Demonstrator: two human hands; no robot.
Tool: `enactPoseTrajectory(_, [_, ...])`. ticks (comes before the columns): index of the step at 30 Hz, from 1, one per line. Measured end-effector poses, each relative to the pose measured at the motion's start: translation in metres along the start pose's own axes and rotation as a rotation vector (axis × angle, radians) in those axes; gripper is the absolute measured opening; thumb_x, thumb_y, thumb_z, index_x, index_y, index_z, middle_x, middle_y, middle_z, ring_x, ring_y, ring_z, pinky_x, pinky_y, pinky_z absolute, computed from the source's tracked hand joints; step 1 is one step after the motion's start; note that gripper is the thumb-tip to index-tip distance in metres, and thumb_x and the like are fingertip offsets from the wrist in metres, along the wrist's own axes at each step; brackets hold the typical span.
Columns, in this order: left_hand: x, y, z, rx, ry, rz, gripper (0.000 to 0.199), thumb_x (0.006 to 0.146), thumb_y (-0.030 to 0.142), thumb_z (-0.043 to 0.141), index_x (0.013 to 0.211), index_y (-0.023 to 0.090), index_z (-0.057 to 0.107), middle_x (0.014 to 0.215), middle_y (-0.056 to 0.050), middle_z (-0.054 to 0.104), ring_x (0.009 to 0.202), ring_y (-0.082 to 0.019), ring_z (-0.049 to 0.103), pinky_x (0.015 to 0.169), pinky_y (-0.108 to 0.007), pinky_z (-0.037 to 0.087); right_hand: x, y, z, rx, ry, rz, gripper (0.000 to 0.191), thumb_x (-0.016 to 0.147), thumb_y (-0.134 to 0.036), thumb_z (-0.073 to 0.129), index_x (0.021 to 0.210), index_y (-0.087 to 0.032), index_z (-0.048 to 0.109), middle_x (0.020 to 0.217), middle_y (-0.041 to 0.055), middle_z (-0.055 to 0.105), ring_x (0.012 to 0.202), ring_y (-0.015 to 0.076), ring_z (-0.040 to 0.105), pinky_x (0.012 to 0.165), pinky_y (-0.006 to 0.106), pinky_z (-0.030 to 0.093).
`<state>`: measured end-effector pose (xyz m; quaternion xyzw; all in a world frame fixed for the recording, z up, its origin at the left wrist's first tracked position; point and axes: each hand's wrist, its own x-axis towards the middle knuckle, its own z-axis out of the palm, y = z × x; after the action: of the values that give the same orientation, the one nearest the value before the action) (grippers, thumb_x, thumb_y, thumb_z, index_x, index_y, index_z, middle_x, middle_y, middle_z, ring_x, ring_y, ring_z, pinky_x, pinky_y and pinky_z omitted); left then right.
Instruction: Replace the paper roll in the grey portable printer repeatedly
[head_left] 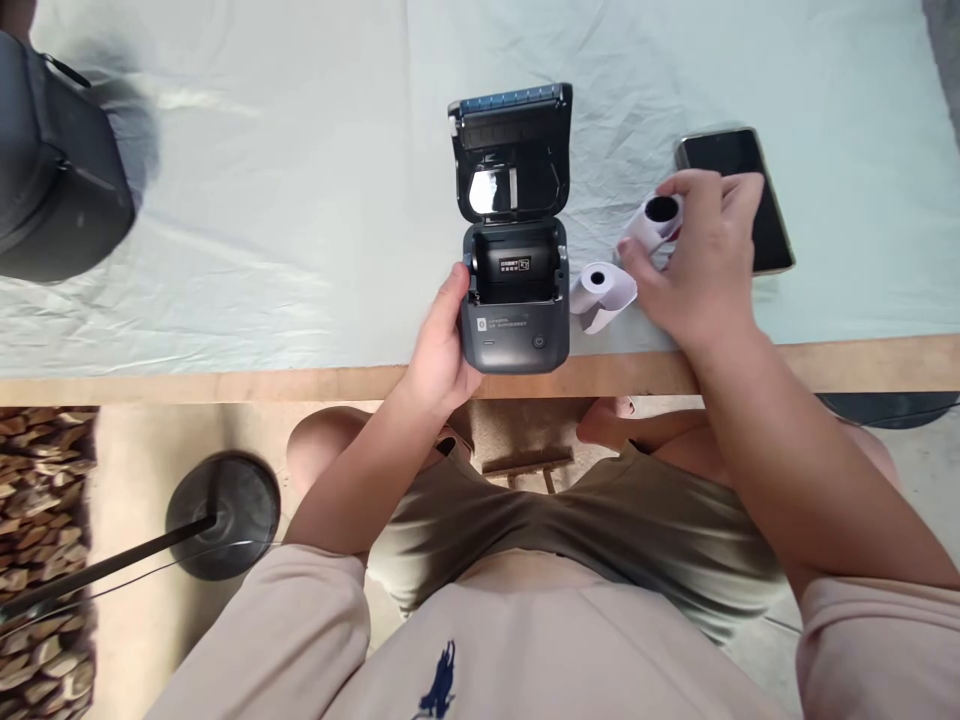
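Note:
A small black printer [516, 335] with its lid [511, 155] swung up shows a hollow compartment with a white label inside. My left hand [444, 345] grips the printer's left side near the table edge. To the right, my right hand [701, 255] has its thumb and fingers closed round a white paper roll [654, 222] with a wide dark core. A smaller white roll [598, 290], partly unwound, lies between the printer and my right hand.
A phone [772, 220] with a dark screen lies behind and right of my right hand. At the far left stands a dark bag [64, 180]. The pale cloth covers the table up to its wooden front edge [322, 385]. A round black stand base [223, 515] is on the floor.

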<state>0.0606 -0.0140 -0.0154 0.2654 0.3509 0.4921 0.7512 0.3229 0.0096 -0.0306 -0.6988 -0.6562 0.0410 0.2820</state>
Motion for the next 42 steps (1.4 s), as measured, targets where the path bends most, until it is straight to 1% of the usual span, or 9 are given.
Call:
enactPoseTrajectory(6, [0.0, -0.001, -0.002, -0.005, -0.024, 0.016, 0.04, 0.11, 0.054, 0.053, 0.106, 0.023, 0.078, 0.122, -0.005, 0.084, 0.148, -0.032, 0.068, 0.117, -0.046, 0.065, 0.004, 0.005, 0.012, 0.115, 0.004, -0.024, 0.045, 0.089, -0.028, 0.072, 0.131, -0.028, 0.055, 0.12, 0.0117, 0.064, 0.086, 0.0232, 0.063, 0.083, 0.043, 0.055])
enactPoseTrajectory(10, [-0.001, -0.002, -0.002, -0.006, -0.015, 0.019, 0.038, 0.109, 0.054, 0.057, 0.103, 0.023, 0.078, 0.118, -0.005, 0.085, 0.146, -0.031, 0.069, 0.117, -0.045, 0.065, 0.012, 0.025, 0.017, 0.556, 0.061, 0.002, 0.058, 0.092, -0.039, 0.072, 0.142, -0.034, 0.041, 0.129, 0.0103, 0.069, 0.091, 0.0251, 0.07, 0.069, 0.039, 0.055])
enactPoseTrajectory(16, [-0.001, -0.002, -0.001, -0.024, 0.002, 0.019, 0.036, 0.109, 0.052, 0.056, 0.105, 0.023, 0.078, 0.117, -0.004, 0.085, 0.145, -0.031, 0.07, 0.117, -0.046, 0.064, 0.022, 0.05, -0.003, 1.052, -0.472, 0.015, 0.034, 0.103, -0.043, 0.052, 0.134, -0.032, 0.057, 0.155, 0.0107, 0.065, 0.142, 0.0348, 0.066, 0.083, 0.048, 0.065])
enactPoseTrajectory(20, [-0.002, 0.0, 0.001, -0.015, -0.015, 0.019, 0.038, 0.11, 0.052, 0.055, 0.106, 0.022, 0.078, 0.12, -0.004, 0.085, 0.145, -0.031, 0.07, 0.118, -0.046, 0.064, 0.016, 0.031, -0.01, 1.112, -0.352, 0.167, 0.035, 0.096, -0.037, 0.066, 0.131, -0.036, 0.06, 0.13, 0.0062, 0.074, 0.131, 0.0329, 0.072, 0.086, 0.05, 0.067])
enactPoseTrajectory(24, [-0.003, 0.001, 0.002, 0.017, -0.025, 0.03, 0.039, 0.113, 0.049, 0.05, 0.111, 0.022, 0.078, 0.12, -0.005, 0.085, 0.147, -0.031, 0.069, 0.118, -0.047, 0.064, 0.006, -0.013, -0.02, 1.05, -0.12, 0.163, 0.047, 0.082, -0.021, 0.073, 0.123, -0.041, 0.063, 0.114, 0.0015, 0.07, 0.104, 0.0289, 0.079, 0.073, 0.044, 0.064])
enactPoseTrajectory(26, [-0.003, -0.001, 0.002, 0.034, -0.031, 0.042, 0.038, 0.112, 0.05, 0.051, 0.113, 0.022, 0.077, 0.119, -0.005, 0.085, 0.147, -0.032, 0.069, 0.117, -0.048, 0.064, -0.001, -0.04, -0.032, 0.972, -0.044, 0.042, 0.048, 0.079, -0.021, 0.076, 0.121, -0.04, 0.066, 0.109, 0.0017, 0.068, 0.095, 0.0273, 0.077, 0.074, 0.045, 0.064])
enactPoseTrajectory(31, [-0.005, -0.004, 0.003, 0.089, -0.029, 0.081, 0.034, 0.106, 0.054, 0.065, 0.111, 0.022, 0.074, 0.122, -0.006, 0.083, 0.145, -0.033, 0.07, 0.115, -0.046, 0.065, -0.016, -0.091, -0.054, 0.581, 0.023, -0.426, 0.054, 0.086, -0.011, 0.066, 0.133, -0.037, 0.064, 0.131, 0.0014, 0.071, 0.115, 0.0261, 0.073, 0.089, 0.043, 0.066])
enactPoseTrajectory(36, [-0.009, -0.005, 0.007, 0.139, 0.004, 0.128, 0.04, 0.096, 0.059, 0.08, 0.111, 0.023, 0.072, 0.116, -0.004, 0.082, 0.141, -0.03, 0.072, 0.112, -0.041, 0.066, -0.019, -0.102, -0.045, 0.201, -0.067, -0.474, 0.06, 0.084, 0.001, 0.057, 0.133, -0.033, 0.061, 0.128, 0.0032, 0.077, 0.111, 0.0288, 0.077, 0.088, 0.043, 0.062])
enactPoseTrajectory(42, [-0.013, -0.008, 0.009, 0.146, -0.001, 0.141, 0.042, 0.093, 0.06, 0.083, 0.116, 0.026, 0.073, 0.118, -0.003, 0.082, 0.141, -0.03, 0.07, 0.112, -0.039, 0.064, -0.016, -0.097, -0.031, 0.053, -0.078, -0.445, 0.028, 0.091, -0.013, 0.061, 0.115, -0.028, 0.062, 0.113, 0.005, 0.081, 0.091, 0.0287, 0.076, 0.083, 0.044, 0.058])
